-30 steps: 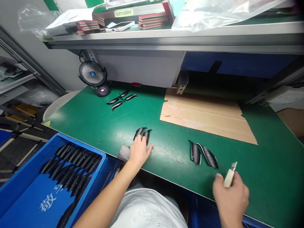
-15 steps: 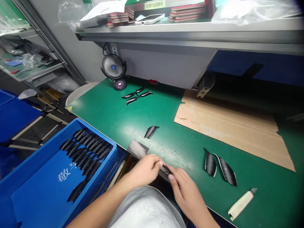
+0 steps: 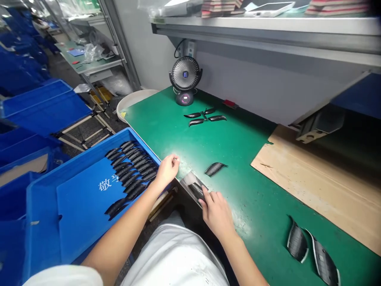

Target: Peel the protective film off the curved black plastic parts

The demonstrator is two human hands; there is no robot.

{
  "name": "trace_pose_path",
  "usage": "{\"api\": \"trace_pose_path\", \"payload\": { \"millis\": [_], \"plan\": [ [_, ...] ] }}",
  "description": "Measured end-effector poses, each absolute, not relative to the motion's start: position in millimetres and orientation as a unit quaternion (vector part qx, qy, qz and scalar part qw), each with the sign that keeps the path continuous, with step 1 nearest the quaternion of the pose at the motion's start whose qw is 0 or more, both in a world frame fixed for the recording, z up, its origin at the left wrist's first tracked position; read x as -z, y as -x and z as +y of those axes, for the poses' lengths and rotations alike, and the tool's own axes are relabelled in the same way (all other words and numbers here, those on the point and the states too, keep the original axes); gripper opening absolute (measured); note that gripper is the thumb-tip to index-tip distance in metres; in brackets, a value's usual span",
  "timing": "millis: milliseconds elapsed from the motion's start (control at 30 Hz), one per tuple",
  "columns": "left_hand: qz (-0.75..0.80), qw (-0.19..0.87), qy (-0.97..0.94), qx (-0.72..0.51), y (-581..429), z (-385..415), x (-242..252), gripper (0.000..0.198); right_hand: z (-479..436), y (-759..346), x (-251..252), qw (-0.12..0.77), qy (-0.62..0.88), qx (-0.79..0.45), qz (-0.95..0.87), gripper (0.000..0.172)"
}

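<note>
My right hand (image 3: pixel 218 211) has its fingers and thumb on a glossy black curved blade-like piece (image 3: pixel 196 190). The piece is at a grey rectangular sheet (image 3: pixel 188 179) by the table's front edge; whether it presses on the sheet I cannot tell. My left hand (image 3: pixel 167 170) is above the table edge, left of the sheet, its fingers curled together. Whatever they hold, if anything, is hidden. Beyond the sheet, another black curved piece (image 3: pixel 215 169) lies on the green table. Two larger curved pieces, one black shell (image 3: pixel 297 242) and its neighbour (image 3: pixel 323 258), lie at the right.
A blue crate (image 3: pixel 41 198) holds rows of black curved pieces (image 3: pixel 131 180) on my left. On the green table (image 3: pixel 154 115) stand a small fan (image 3: pixel 185 75) and a four-bladed black set (image 3: pixel 205 117). Cardboard (image 3: pixel 321 182) lies at right, under an overhead shelf (image 3: pixel 262 39).
My hands were together around the black curved piece. Now my left hand is apart, further left, and my right hand has the piece at the grey sheet. The view has swung left.
</note>
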State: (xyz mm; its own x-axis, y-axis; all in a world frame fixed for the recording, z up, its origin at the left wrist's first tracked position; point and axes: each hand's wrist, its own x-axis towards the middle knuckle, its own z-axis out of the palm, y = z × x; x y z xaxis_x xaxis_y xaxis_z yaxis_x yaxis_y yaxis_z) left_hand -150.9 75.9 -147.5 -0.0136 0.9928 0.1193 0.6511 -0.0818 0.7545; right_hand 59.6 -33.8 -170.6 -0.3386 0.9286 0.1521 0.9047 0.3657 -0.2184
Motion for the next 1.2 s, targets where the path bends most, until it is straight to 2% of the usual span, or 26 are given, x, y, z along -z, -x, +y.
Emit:
{"api": "trace_pose_path", "payload": {
  "millis": [133,300,733,967,1100,1200],
  "plan": [
    [0.655,0.21,-0.62,-0.379,144,115,178,0.014,-14,-47,168,0.114,0.535,-0.037,-0.837,0.043],
    [0.666,0.17,-0.595,-0.416,135,118,196,0.016,-23,-50,164,0.125,0.518,-0.022,-0.846,0.039],
    [0.669,0.176,-0.572,-0.44,139,113,205,0.014,-42,-30,168,0.101,0.55,-0.011,-0.829,0.053],
    [0.672,0.184,-0.568,-0.438,138,111,202,0.014,-46,-29,171,0.094,0.566,-0.028,-0.818,0.051],
    [0.669,0.186,-0.568,-0.442,138,111,201,0.014,-43,-36,167,0.095,0.584,-0.057,-0.804,0.04],
    [0.667,0.187,-0.568,-0.443,139,110,201,0.014,-35,-43,161,0.093,0.598,-0.075,-0.793,0.043]
  ]
}}
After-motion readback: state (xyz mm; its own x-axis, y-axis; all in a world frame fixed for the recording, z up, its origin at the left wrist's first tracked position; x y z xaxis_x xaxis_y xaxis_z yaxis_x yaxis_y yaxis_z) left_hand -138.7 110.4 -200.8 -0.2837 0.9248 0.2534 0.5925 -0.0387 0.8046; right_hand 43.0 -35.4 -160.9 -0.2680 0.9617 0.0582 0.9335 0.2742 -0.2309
